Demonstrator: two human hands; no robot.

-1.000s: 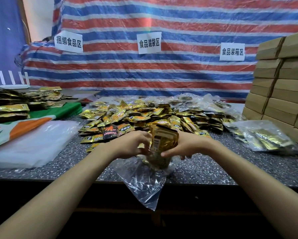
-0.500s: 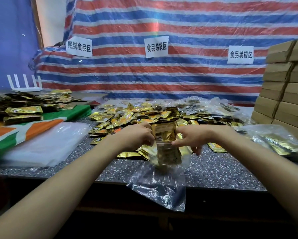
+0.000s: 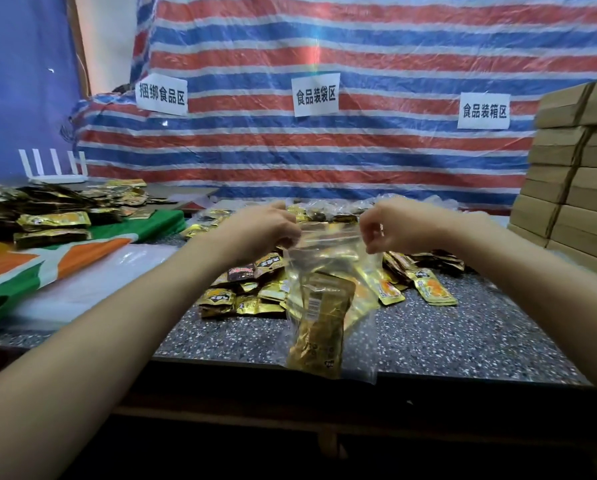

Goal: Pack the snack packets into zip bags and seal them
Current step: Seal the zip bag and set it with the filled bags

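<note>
Clear thin plastic makes the zip bag, and it hangs in the air over the front edge of the table. The left hand pinches the top left corner of the bag, and the right hand pinches the top right corner, so the mouth is stretched between them. Both hands are closed tightly on the rim.

Inside the bag, a bundle of gold snack packets sits low, and its long axis is nearly vertical, leaning a little. The bag's mouth points up and its bottom points down toward the table edge.

I judge the bag to be soft and slippery, with no stiffness of its own, and the packets pull it down with light weight. The best place to hold is the zip strip at the top, because it is thicker than the film. Behind the bag, the pile of loose packets lies on the table.
</note>
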